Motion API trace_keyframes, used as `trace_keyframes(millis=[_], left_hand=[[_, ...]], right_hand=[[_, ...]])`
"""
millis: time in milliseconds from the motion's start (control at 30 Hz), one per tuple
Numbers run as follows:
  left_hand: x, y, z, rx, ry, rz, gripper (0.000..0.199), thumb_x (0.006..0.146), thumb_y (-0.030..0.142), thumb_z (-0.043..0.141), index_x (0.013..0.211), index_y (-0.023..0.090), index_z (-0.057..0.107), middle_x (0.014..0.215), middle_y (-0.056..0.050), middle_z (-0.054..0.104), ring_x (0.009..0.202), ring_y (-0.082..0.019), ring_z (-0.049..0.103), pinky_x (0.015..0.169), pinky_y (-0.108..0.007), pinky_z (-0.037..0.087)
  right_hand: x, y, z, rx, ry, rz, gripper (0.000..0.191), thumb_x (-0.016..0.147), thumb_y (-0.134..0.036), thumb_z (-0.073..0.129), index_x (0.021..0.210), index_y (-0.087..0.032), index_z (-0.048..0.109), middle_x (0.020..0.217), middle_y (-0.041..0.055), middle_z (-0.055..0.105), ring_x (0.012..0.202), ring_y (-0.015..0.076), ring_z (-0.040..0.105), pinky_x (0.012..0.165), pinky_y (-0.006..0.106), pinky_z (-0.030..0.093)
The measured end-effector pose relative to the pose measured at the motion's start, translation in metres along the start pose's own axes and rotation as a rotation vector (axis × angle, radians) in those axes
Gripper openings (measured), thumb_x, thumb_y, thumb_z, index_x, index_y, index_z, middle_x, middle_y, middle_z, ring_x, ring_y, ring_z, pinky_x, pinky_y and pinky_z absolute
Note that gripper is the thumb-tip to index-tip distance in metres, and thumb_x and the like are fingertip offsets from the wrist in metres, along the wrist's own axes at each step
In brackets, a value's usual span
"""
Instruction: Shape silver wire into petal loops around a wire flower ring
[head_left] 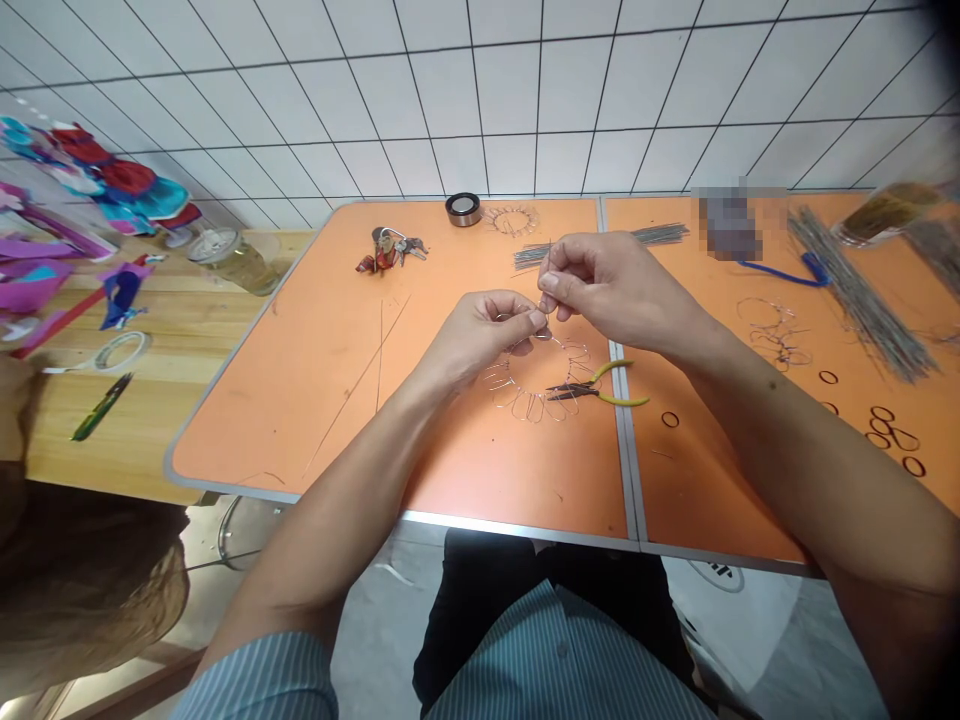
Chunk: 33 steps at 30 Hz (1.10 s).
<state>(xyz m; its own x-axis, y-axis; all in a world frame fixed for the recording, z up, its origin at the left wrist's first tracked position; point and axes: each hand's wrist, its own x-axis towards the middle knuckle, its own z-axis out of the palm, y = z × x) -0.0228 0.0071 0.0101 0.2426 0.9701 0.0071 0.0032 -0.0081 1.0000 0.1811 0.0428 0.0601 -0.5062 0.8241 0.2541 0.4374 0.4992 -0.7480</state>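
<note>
Thin wire bent into a ring of loops point(534, 402) hangs or rests just under my hands, over the orange table point(450, 450). My left hand point(495, 325) pinches the ring's upper edge between thumb and forefinger. Close beside it, my right hand point(581, 280) is closed on a thin wire end that sticks up above the fingers. The fingertips of both hands almost meet. Pliers with yellow handles point(611, 385) lie on the table, their dark jaws overlapping the loops in view. Whether the ring touches the table I cannot tell.
Behind my hands lie a bundle of wires point(531, 257), a tape roll point(463, 209) and keys point(394, 248). Loose wires point(346, 400) lie at left. More wire bundles point(862, 295) and several dark rings point(889, 430) are at right. A wooden table point(157, 400) holds a cutter point(102, 407).
</note>
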Motion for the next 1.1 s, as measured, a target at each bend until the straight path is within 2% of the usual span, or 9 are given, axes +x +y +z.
trace_keyframes(millis=[267, 467, 533, 700, 833, 967, 1100], left_hand=[[-0.0012, 0.0013, 0.0071, 0.023, 0.012, 0.037, 0.012, 0.081, 0.025, 0.086, 0.081, 0.018, 0.076, 0.078, -0.004, 0.076, 0.073, -0.014, 0.071, 0.067, -0.025, 0.053], [-0.0021, 0.0022, 0.0072, 0.032, 0.006, 0.047, 0.008, 0.079, 0.021, 0.083, 0.085, 0.019, 0.078, 0.08, -0.002, 0.075, 0.075, -0.014, 0.071, 0.069, -0.025, 0.053], [-0.0024, 0.0025, 0.0064, 0.051, 0.018, 0.054, 0.008, 0.082, 0.024, 0.083, 0.081, 0.019, 0.078, 0.082, -0.003, 0.076, 0.073, -0.013, 0.068, 0.069, -0.026, 0.052], [-0.0024, 0.001, 0.0036, 0.079, 0.025, 0.06, 0.032, 0.086, 0.046, 0.09, 0.077, 0.018, 0.079, 0.08, -0.006, 0.076, 0.07, -0.013, 0.062, 0.067, -0.028, 0.05], [-0.0029, 0.0003, 0.0026, 0.098, 0.034, 0.052, 0.034, 0.084, 0.049, 0.094, 0.077, 0.019, 0.08, 0.08, -0.006, 0.078, 0.073, -0.015, 0.065, 0.07, -0.028, 0.052], [-0.0038, 0.0014, 0.0028, 0.085, 0.031, 0.05, 0.029, 0.083, 0.043, 0.095, 0.078, 0.018, 0.081, 0.079, -0.006, 0.078, 0.073, -0.015, 0.067, 0.072, -0.029, 0.054], [-0.0038, 0.0044, 0.0045, 0.043, 0.039, 0.053, 0.019, 0.082, 0.027, 0.095, 0.08, 0.017, 0.079, 0.079, -0.005, 0.078, 0.073, -0.015, 0.07, 0.072, -0.029, 0.055]], right_hand=[[-0.0005, 0.0017, -0.001, -0.029, 0.009, -0.025, 0.022, 0.104, -0.037, 0.07, 0.086, -0.024, 0.068, 0.08, 0.0046, 0.078, 0.076, 0.0234, 0.072, 0.067, 0.037, 0.052], [-0.0007, 0.0033, -0.0008, -0.021, 0.009, -0.025, 0.021, 0.101, -0.033, 0.07, 0.083, -0.025, 0.068, 0.075, 0.0032, 0.075, 0.073, 0.0229, 0.069, 0.067, 0.039, 0.051], [-0.0006, 0.0037, 0.0, -0.014, 0.003, -0.02, 0.019, 0.101, -0.034, 0.07, 0.084, -0.025, 0.069, 0.076, 0.0035, 0.075, 0.074, 0.0236, 0.07, 0.068, 0.04, 0.052], [-0.0002, 0.0028, 0.0023, -0.032, -0.036, -0.022, 0.022, 0.101, -0.035, 0.07, 0.082, -0.025, 0.068, 0.077, 0.0028, 0.075, 0.075, 0.0234, 0.069, 0.069, 0.039, 0.052], [-0.0015, 0.0, 0.002, -0.072, -0.048, -0.029, 0.022, 0.102, -0.033, 0.068, 0.082, -0.025, 0.068, 0.077, 0.0027, 0.075, 0.075, 0.0226, 0.067, 0.069, 0.039, 0.049], [-0.0026, -0.0016, 0.0011, -0.117, -0.062, -0.028, 0.022, 0.103, -0.034, 0.067, 0.083, -0.025, 0.069, 0.076, 0.0022, 0.074, 0.075, 0.022, 0.065, 0.067, 0.037, 0.046], [-0.0025, -0.0027, 0.0008, -0.135, -0.071, -0.035, 0.022, 0.103, -0.035, 0.067, 0.083, -0.025, 0.07, 0.078, 0.0025, 0.074, 0.076, 0.0222, 0.066, 0.065, 0.037, 0.045]])
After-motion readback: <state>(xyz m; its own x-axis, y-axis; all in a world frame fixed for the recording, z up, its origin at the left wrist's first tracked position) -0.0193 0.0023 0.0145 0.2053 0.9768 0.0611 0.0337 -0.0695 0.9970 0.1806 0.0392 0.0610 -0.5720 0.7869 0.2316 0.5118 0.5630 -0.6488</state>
